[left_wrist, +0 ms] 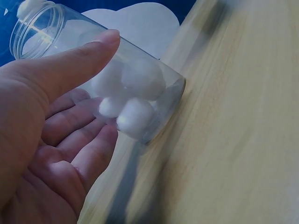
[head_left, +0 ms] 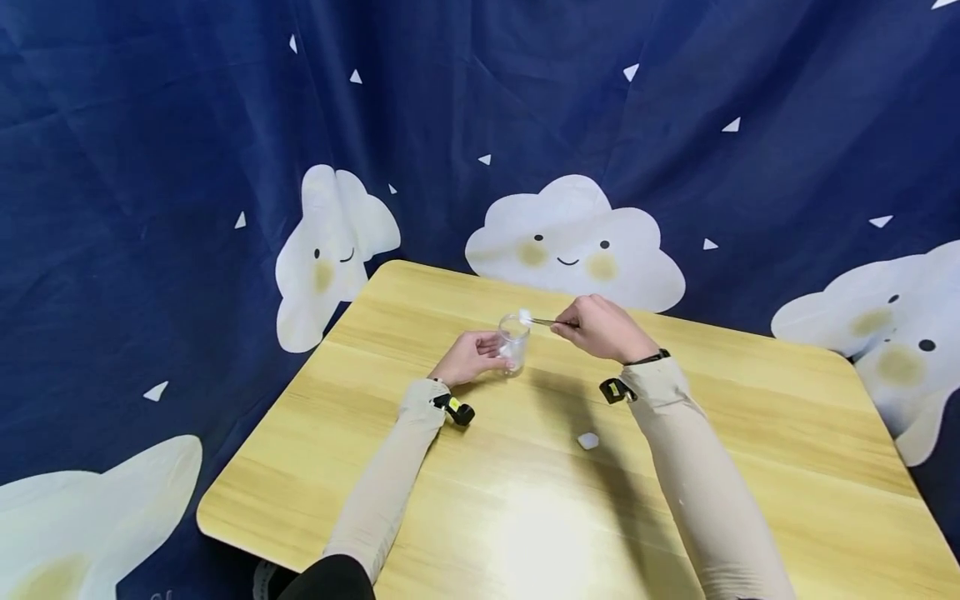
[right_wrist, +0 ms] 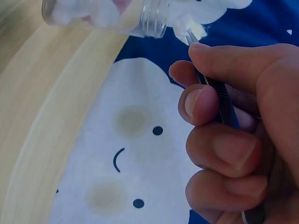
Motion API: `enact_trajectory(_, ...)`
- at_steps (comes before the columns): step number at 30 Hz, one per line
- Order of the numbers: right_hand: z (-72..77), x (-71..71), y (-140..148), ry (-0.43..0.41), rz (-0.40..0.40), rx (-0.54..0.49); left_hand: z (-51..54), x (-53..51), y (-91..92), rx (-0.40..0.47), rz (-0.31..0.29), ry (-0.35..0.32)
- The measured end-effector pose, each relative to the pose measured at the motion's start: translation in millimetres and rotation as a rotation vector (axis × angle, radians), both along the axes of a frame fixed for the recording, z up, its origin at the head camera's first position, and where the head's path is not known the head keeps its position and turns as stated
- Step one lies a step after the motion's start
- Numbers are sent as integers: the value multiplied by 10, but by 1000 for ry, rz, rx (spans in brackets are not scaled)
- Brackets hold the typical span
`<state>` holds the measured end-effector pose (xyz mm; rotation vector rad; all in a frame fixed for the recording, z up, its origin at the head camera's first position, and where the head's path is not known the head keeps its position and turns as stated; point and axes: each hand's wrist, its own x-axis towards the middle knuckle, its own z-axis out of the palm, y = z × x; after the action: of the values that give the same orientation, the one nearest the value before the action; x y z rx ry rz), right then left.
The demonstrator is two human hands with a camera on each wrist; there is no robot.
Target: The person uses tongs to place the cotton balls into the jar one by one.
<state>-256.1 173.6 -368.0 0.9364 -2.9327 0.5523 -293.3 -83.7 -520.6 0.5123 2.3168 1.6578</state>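
Observation:
My left hand (head_left: 468, 358) holds a clear plastic jar (head_left: 514, 337) by its side, with the thumb on one side and fingers on the other. Several white cotton balls (left_wrist: 140, 79) lie in the lower part of the jar, whose threaded mouth has no lid on it. Tweezers (right_wrist: 224, 105) are pinched between the thumb and fingers of my right hand (head_left: 603, 327). Their tips grip one white cotton ball (right_wrist: 189, 29), which hangs just outside the jar's rim, at its mouth. Whether the jar's base touches the table cannot be told.
On the wooden table (head_left: 360, 392), nearer to me, lies a small white roundish piece (head_left: 588, 441), its kind unclear. A dark blue curtain (head_left: 420, 100) with cloud prints hangs behind the table's far edge.

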Motion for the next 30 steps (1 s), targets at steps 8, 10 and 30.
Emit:
enact_trajectory(8,-22,-127,-166,-20,30,25,-1,-9,-10,21,22,-3)
enact_trajectory(10,-45,-134,-178,-22,31,34,3,-4,-5,24,17,-3)
enact_trajectory(30,-114,-72,-236,-61,4,69,8,14,2,20,8,-8)
